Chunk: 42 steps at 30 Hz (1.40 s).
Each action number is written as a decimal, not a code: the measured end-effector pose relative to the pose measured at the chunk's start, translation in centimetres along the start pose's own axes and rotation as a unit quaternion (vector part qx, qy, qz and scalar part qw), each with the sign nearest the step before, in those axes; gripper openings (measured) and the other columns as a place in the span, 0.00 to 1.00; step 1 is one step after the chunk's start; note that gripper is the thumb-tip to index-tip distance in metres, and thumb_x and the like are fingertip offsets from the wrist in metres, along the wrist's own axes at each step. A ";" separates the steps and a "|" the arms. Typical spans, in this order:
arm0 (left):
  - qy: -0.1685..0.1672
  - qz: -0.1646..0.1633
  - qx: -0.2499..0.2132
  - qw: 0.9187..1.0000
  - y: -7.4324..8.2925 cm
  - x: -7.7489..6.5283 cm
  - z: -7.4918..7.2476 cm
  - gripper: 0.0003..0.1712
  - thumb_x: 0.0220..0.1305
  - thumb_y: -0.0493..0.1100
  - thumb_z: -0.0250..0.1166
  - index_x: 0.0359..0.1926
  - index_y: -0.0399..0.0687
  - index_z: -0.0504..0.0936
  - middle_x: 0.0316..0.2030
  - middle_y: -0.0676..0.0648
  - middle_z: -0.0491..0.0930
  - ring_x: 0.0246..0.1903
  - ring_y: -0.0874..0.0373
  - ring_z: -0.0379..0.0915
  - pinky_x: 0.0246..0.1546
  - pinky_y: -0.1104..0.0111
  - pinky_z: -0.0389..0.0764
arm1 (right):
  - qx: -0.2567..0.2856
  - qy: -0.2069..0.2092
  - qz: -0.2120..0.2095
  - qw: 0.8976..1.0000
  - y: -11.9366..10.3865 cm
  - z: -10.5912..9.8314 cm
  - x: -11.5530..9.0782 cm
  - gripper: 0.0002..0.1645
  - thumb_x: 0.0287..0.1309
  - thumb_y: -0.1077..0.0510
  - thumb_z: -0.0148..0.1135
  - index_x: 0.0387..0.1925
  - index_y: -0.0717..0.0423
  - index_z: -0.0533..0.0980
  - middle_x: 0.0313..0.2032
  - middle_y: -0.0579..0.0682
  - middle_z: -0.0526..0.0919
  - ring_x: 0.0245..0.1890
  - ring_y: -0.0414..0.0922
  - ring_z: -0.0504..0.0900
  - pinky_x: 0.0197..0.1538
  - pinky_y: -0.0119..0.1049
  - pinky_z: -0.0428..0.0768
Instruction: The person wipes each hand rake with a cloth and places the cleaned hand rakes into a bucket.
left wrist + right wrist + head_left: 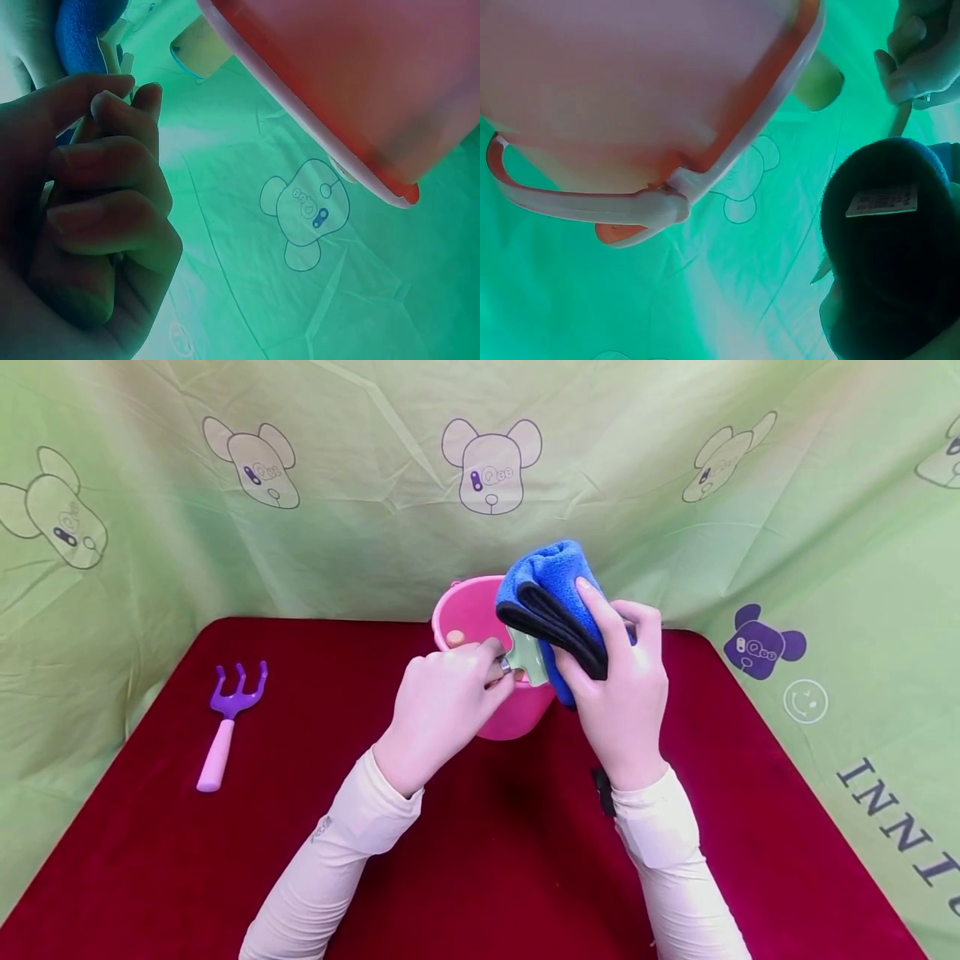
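Observation:
My left hand (442,702) grips the handle (75,289) of a toy garden shovel, its fingers curled round it. The shovel's pale green head (529,662) points right, towards the towel, above the near rim of a pink bucket (517,722). In my right hand (626,693) is a folded blue towel (551,581) with black edging, pinched between thumb and fingers. Part of the green head lies behind or against the towel; the exact contact is hidden. A white label (883,201) shows on the towel in the right wrist view.
A rounded handle end (455,637) sticks up in the bucket; the rest of that thing is hidden. At the left of the red table (480,877) lies a purple toy fork (235,702) with a pink handle. The bucket's carrying handle (577,202) hangs outside its rim.

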<state>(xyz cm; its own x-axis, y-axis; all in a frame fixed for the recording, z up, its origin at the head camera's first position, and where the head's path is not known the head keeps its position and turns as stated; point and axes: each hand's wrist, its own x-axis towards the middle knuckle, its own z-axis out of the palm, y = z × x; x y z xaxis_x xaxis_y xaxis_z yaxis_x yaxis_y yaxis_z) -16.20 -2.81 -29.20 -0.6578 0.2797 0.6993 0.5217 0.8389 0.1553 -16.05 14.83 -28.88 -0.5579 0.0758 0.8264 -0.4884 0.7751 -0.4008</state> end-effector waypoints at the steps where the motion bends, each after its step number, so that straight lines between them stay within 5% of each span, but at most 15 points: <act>1: -0.002 -0.003 0.000 1.000 0.0 0.0 0.0 0.17 0.56 0.45 0.62 0.15 0.50 0.69 0.06 0.55 0.61 0.07 0.60 0.50 0.10 0.72 0.50 | 0.001 0.001 -0.001 1.000 0.0 -0.1 0.0 0.31 0.53 0.50 0.69 0.61 0.41 0.75 0.48 0.66 0.74 0.50 0.54 0.77 0.45 0.60 0.82; 9: -0.012 -0.021 0.002 1.000 -0.1 0.1 0.0 0.17 0.56 0.45 0.62 0.14 0.51 0.69 0.08 0.55 0.59 0.09 0.60 0.49 0.09 0.70 0.50 | 0.010 0.005 -0.005 1.000 -1.1 -0.7 -0.1 0.31 0.51 0.52 0.70 0.60 0.43 0.76 0.47 0.66 0.74 0.50 0.53 0.76 0.46 0.58 0.81; 19: 0.014 -0.009 -0.026 1.000 -0.3 -0.3 0.0 0.18 0.55 0.46 0.66 0.13 0.48 0.72 0.06 0.49 0.66 0.06 0.53 0.59 0.05 0.58 0.70 | 0.035 -0.022 -0.050 0.998 -3.3 0.0 -1.5 0.31 0.49 0.54 0.71 0.58 0.47 0.78 0.48 0.64 0.77 0.50 0.51 0.79 0.47 0.52 0.83; 42: -0.011 0.012 -0.039 0.999 -0.1 -0.3 -0.4 0.20 0.57 0.43 0.64 0.10 0.51 0.70 0.06 0.52 0.65 0.08 0.55 0.60 0.08 0.60 0.71 | 0.031 -0.040 -0.034 0.998 -2.8 0.2 -1.5 0.31 0.51 0.55 0.71 0.60 0.45 0.76 0.51 0.63 0.77 0.54 0.50 0.78 0.51 0.54 0.82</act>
<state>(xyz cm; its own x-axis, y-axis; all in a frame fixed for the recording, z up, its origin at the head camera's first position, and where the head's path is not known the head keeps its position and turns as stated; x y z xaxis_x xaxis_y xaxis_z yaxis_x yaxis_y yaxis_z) -15.78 -3.18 -29.16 -0.6560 0.3105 0.6880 0.5779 0.7930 0.1931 -14.04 12.40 -29.06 -0.5725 -0.0290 0.8194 -0.5673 0.7356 -0.3703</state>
